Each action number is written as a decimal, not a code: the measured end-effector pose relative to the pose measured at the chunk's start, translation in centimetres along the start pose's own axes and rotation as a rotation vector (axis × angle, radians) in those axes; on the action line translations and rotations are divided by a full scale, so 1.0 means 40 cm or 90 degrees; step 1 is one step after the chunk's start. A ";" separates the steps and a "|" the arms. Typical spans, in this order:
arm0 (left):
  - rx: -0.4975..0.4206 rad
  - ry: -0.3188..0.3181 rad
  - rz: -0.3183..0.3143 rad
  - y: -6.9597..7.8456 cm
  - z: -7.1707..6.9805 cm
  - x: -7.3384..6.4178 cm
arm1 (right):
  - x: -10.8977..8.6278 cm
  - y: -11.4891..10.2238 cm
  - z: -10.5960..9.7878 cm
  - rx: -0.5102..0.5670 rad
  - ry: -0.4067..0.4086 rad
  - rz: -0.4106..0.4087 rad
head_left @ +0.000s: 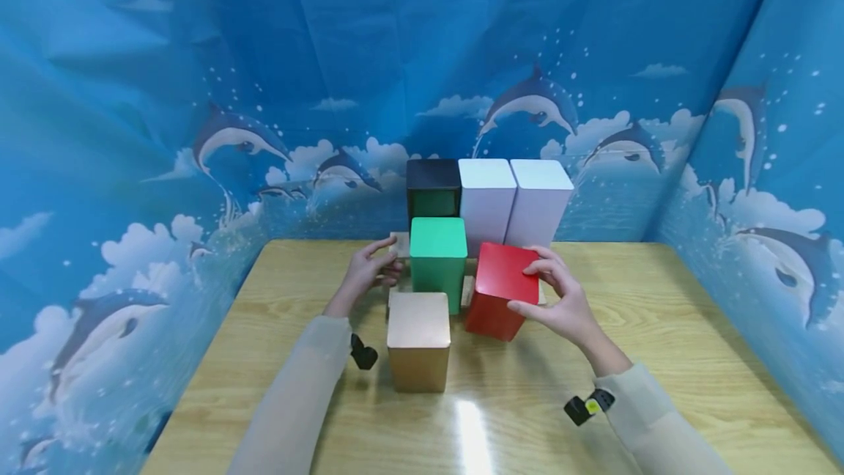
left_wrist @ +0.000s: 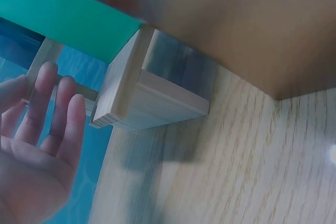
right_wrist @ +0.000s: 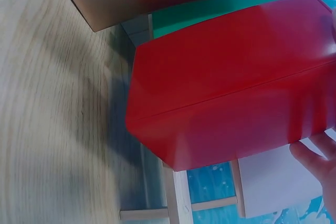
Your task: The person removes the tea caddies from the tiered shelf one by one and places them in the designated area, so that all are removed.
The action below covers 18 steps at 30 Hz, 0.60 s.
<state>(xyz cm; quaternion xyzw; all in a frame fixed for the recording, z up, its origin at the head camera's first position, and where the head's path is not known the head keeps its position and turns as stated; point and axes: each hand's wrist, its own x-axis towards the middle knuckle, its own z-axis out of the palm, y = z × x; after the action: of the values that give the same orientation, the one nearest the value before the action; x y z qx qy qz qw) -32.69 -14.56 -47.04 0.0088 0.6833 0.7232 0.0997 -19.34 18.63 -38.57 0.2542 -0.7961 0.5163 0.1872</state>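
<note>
My right hand grips a red box near its top, the thumb on the near side and fingers on the far right. The box leans, its lower end toward me, in front of a wooden rack. My left hand is at the rack's left end, palm facing it. Its loosely bent fingers overlap a wooden bar in the left wrist view. Between the hands stands a green box at the rack. A gold-brown box stands upright nearer me, right of my left forearm.
Behind the green box, a black box and two white boxes stand side by side against the blue dolphin-print backdrop. Light wood grain covers the table. The backdrop closes in its back and sides.
</note>
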 end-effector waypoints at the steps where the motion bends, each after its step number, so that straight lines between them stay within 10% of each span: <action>1: -0.001 -0.001 0.001 0.000 0.001 0.000 | -0.003 0.000 -0.003 0.001 0.005 0.000; 18: -0.010 -0.002 -0.002 -0.008 -0.002 0.006 | -0.042 -0.008 -0.033 -0.013 0.016 -0.018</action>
<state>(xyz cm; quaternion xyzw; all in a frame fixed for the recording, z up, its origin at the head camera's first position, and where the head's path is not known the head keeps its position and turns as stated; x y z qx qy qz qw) -32.91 -14.59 -47.38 0.0080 0.6772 0.7286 0.1022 -17.75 20.07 -38.76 0.2572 -0.7952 0.5085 0.2072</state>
